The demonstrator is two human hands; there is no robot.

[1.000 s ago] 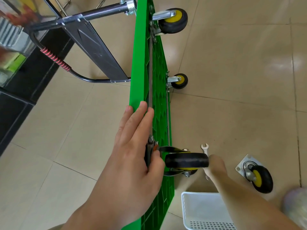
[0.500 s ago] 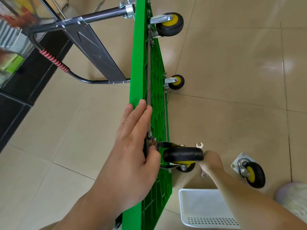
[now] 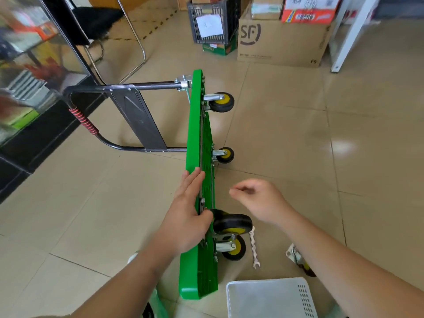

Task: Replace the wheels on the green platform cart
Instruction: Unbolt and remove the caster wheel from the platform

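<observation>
The green platform cart (image 3: 195, 125) stands on its long edge on the tiled floor, underside facing right. My left hand (image 3: 187, 212) grips its upper edge beside the near caster (image 3: 231, 223), a black wheel with a yellow hub. Another near caster (image 3: 234, 247) sits below it, and two far casters (image 3: 221, 102) (image 3: 224, 155) stick out to the right. My right hand (image 3: 257, 200) hovers in the air right of the cart, fingers loosely curled with nothing in them. A silver wrench (image 3: 254, 249) lies on the floor. A loose caster (image 3: 298, 260) lies partly hidden under my right forearm.
A white plastic basket (image 3: 270, 297) sits at the bottom right. The cart's black folded handle (image 3: 128, 111) reaches left toward a glass display cabinet (image 3: 27, 72). Cardboard boxes (image 3: 282, 40), a black crate (image 3: 212, 19) and a chair frame (image 3: 137, 37) stand at the back.
My right hand has risen from the floor by the wrench into the air; the wrench stays on the floor. The view has tilted up, showing more of the room. My left hand keeps its grip.
</observation>
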